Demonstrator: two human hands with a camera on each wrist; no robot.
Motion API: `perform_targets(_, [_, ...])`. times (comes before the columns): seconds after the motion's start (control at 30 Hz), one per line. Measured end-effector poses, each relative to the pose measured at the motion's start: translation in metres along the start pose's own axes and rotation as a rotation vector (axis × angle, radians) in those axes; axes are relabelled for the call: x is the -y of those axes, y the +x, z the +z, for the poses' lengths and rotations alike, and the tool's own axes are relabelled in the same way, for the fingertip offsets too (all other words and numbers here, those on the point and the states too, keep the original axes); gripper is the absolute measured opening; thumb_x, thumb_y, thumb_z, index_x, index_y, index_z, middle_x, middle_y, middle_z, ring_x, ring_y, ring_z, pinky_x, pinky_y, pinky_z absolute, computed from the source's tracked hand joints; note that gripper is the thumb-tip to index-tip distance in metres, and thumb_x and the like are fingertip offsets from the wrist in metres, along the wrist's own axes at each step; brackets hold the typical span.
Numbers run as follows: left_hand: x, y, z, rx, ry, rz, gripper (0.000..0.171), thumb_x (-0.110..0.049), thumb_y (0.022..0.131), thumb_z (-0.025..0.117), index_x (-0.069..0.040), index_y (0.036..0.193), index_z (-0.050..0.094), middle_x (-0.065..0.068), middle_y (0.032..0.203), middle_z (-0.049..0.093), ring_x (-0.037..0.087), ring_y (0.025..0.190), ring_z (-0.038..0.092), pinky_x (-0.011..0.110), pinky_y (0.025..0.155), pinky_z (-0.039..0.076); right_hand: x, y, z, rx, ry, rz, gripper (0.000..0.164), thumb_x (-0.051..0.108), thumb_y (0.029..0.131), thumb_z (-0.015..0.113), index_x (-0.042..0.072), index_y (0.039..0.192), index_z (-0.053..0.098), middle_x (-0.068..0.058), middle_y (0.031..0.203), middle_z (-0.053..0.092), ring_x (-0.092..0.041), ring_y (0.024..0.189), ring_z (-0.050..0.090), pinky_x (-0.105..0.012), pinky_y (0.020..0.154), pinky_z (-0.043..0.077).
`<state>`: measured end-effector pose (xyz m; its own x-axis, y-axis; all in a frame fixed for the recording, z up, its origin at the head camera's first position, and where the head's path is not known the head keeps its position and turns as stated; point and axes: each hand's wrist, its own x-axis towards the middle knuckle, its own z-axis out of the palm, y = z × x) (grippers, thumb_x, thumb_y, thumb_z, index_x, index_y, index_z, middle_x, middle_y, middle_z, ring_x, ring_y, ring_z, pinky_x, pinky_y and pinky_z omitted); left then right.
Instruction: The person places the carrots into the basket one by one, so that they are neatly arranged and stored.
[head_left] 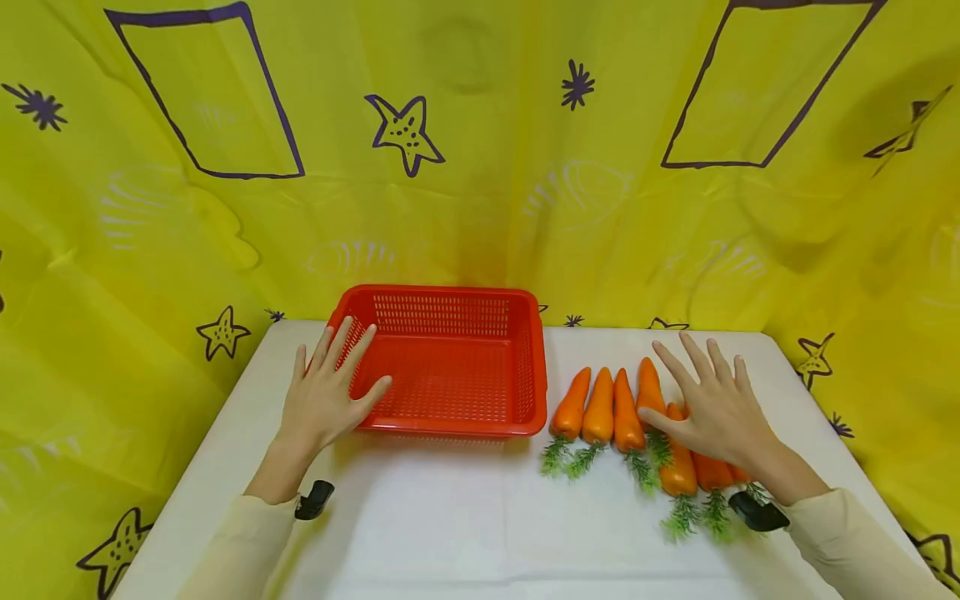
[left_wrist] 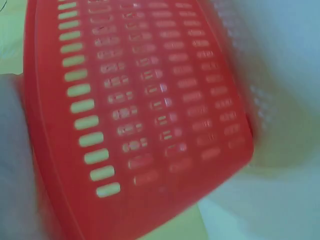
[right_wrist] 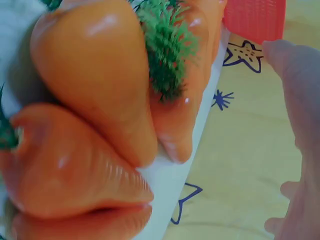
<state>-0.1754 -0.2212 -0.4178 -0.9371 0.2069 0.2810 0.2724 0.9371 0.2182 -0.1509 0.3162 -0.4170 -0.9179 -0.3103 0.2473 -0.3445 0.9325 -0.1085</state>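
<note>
A red plastic basket (head_left: 435, 429) with slotted walls stands at the back of the white table, nothing inside it. My left hand (head_left: 324, 398), fingers spread, hovers over its left front corner; the slotted side wall (left_wrist: 165, 200) fills much of the left wrist view. To the right of the basket lie several orange carrots (head_left: 598, 408) with green leafy tops, side by side. My right hand (head_left: 716, 412) spreads its fingers above the right-hand carrots and hides part of them. In the right wrist view a plump carrot (right_wrist: 100, 75) lies close below that hand. Neither hand holds anything.
White cloth covers the table (head_left: 450, 533). A yellow curtain (head_left: 480, 208) with drawn stars and fish rises behind and along both sides. Black bands (head_left: 313, 500) sit at both wrists, below pale sleeves.
</note>
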Motion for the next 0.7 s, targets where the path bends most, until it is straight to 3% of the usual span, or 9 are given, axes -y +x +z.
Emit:
perform_targets(0.17, [0.013, 0.003, -0.007, 0.023, -0.047, 0.016, 0.077, -0.061, 0.099, 0.052, -0.029, 0.164, 0.025, 0.010, 0.171, 0.017, 0.042, 0.155, 0.013, 0.071, 0.118, 0.004, -0.009, 0.000, -0.003, -0.017, 0.010, -0.050, 0.099, 0.059, 0.088, 0.073, 0.026, 0.165, 0.020, -0.022, 0.169, 0.012, -0.063, 0.142, 0.022, -0.079, 0.112, 0.004])
perform_targets(0.37, [0.037, 0.007, -0.010, 0.000, -0.192, 0.075, 0.073, -0.044, 0.098, 0.065, -0.014, 0.158, 0.038, 0.018, 0.166, 0.027, 0.048, 0.147, 0.029, 0.071, 0.115, 0.021, -0.021, -0.002, -0.006, -0.031, 0.050, -0.078, 0.096, 0.051, 0.087, 0.078, 0.023, 0.163, 0.028, -0.026, 0.164, 0.025, -0.064, 0.138, 0.027, -0.080, 0.109, 0.015])
perform_targets(0.57, [0.061, 0.006, -0.014, 0.102, -0.352, 0.052, 0.069, -0.031, 0.099, 0.067, -0.006, 0.157, 0.037, 0.019, 0.167, 0.024, 0.049, 0.148, 0.025, 0.074, 0.112, 0.022, -0.036, -0.005, -0.001, -0.051, 0.052, -0.093, 0.096, 0.045, 0.084, 0.082, 0.018, 0.161, 0.032, -0.034, 0.154, 0.035, -0.065, 0.130, 0.035, -0.078, 0.103, 0.026])
perform_targets(0.7, [0.070, 0.008, -0.016, 0.131, -0.511, 0.034, 0.063, -0.026, 0.102, 0.065, -0.005, 0.155, 0.039, 0.019, 0.166, 0.027, 0.048, 0.147, 0.029, 0.072, 0.112, 0.026, -0.048, -0.010, 0.000, -0.065, 0.051, -0.103, 0.095, 0.041, 0.083, 0.084, 0.014, 0.160, 0.034, -0.038, 0.149, 0.038, -0.066, 0.126, 0.038, -0.076, 0.099, 0.030])
